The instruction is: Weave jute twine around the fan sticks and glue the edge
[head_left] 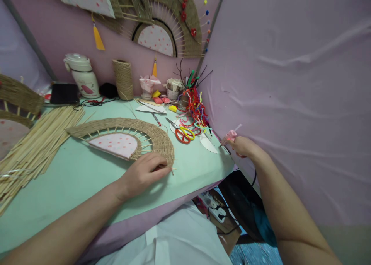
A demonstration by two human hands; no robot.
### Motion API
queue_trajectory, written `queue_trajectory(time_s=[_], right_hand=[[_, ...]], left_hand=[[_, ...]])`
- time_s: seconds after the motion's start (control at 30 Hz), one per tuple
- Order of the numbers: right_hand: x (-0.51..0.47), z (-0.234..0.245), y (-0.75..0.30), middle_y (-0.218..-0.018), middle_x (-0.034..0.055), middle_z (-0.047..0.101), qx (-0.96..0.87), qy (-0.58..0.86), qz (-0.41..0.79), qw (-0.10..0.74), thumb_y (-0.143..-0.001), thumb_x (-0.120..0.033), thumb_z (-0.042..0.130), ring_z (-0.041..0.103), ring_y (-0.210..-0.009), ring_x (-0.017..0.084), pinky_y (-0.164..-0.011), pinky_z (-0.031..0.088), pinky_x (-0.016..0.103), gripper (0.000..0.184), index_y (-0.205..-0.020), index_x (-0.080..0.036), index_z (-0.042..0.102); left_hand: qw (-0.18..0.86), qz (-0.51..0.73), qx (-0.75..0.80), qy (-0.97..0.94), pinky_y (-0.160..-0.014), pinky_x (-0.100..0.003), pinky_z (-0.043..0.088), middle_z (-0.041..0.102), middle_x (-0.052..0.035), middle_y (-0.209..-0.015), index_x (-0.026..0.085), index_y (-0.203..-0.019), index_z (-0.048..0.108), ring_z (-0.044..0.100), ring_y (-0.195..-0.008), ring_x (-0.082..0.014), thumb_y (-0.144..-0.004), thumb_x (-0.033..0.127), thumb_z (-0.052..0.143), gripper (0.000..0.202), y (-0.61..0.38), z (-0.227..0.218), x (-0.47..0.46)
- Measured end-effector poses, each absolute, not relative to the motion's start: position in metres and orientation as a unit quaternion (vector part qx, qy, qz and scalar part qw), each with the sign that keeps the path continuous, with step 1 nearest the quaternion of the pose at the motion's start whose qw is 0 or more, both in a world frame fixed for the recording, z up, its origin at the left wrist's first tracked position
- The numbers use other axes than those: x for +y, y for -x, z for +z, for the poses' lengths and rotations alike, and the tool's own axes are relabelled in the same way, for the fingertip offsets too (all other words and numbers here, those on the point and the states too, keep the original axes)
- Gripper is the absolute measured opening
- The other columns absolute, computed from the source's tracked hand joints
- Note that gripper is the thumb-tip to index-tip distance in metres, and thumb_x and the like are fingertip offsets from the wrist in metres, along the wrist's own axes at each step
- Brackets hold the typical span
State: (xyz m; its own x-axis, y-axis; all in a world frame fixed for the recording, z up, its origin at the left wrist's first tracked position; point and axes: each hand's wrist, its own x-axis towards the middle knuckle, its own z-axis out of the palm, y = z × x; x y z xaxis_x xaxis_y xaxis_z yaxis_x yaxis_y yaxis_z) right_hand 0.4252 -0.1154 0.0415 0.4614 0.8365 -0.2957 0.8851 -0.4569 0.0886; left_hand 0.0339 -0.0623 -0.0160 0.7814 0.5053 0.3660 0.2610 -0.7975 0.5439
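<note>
A half-round woven fan [124, 135] of twine over thin sticks, with a pink dotted cloth centre, lies on the green table [72, 176]. My left hand [145, 174] rests on the fan's near right end, fingers pinched on a stick tip and the woven rim there. My right hand [242, 146] is at the table's right corner beside the purple cloth wall, closed round a pink glue gun [230, 136] whose tip points left, toward the table.
A pile of thin bamboo sticks [34, 145] lies at left. Scissors [182, 131], pipe cleaners [197, 106], a twine spool [123, 79] and a white kettle [82, 77] stand at the back. Finished fans hang on the wall. A power strip [216, 209] lies below.
</note>
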Motion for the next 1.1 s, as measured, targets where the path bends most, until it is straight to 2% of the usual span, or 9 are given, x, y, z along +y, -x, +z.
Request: queue_trajectory(time_s=[0.17, 0.43, 0.7, 1.1], right_hand=[[-0.115, 0.043, -0.422, -0.046, 0.0055, 0.056, 0.476, -0.863, -0.142, 0.090, -0.093, -0.042, 0.022, 0.049, -0.034, 0.014, -0.041, 0.034, 0.024, 0.051, -0.086, -0.014, 0.064], [-0.115, 0.043, -0.421, -0.046, 0.0057, 0.056, 0.475, -0.865, -0.136, 0.090, -0.093, -0.039, 0.025, 0.049, -0.034, 0.013, -0.040, 0.034, 0.023, 0.047, -0.082, -0.014, 0.063], [-0.115, 0.048, -0.414, -0.049, 0.0057, 0.058, 0.482, -0.859, -0.127, 0.111, -0.094, -0.036, 0.023, 0.050, -0.035, 0.014, -0.042, 0.035, 0.023, 0.045, -0.090, -0.014, 0.063], [-0.115, 0.045, -0.419, -0.051, 0.0049, 0.059, 0.505, -0.848, -0.103, 0.123, -0.094, -0.032, 0.022, 0.051, -0.038, 0.012, -0.046, 0.034, 0.023, 0.047, -0.084, -0.015, 0.065]], left_hand=[[0.253, 0.248, 0.211, -0.911, -0.083, -0.028, 0.038, 0.063, 0.0003, -0.093, 0.022, -0.092, 0.060, 0.054, -0.089, -0.0161, -0.089, 0.037, 0.045, 0.022, -0.035, -0.015, -0.063], [0.289, 0.232, 0.254, -0.893, -0.081, -0.027, 0.038, 0.062, 0.0017, -0.087, 0.021, -0.086, 0.061, 0.053, -0.085, -0.0150, -0.088, 0.042, 0.046, 0.025, -0.037, -0.008, -0.066], [0.291, 0.232, 0.244, -0.895, -0.083, -0.027, 0.037, 0.062, 0.0015, -0.090, 0.022, -0.089, 0.060, 0.053, -0.087, -0.0153, -0.089, 0.042, 0.047, 0.024, -0.036, -0.008, -0.065], [0.277, 0.237, 0.237, -0.900, -0.081, -0.028, 0.039, 0.062, 0.0000, -0.088, 0.021, -0.089, 0.061, 0.053, -0.085, -0.0164, -0.089, 0.042, 0.044, 0.027, -0.036, -0.009, -0.065]])
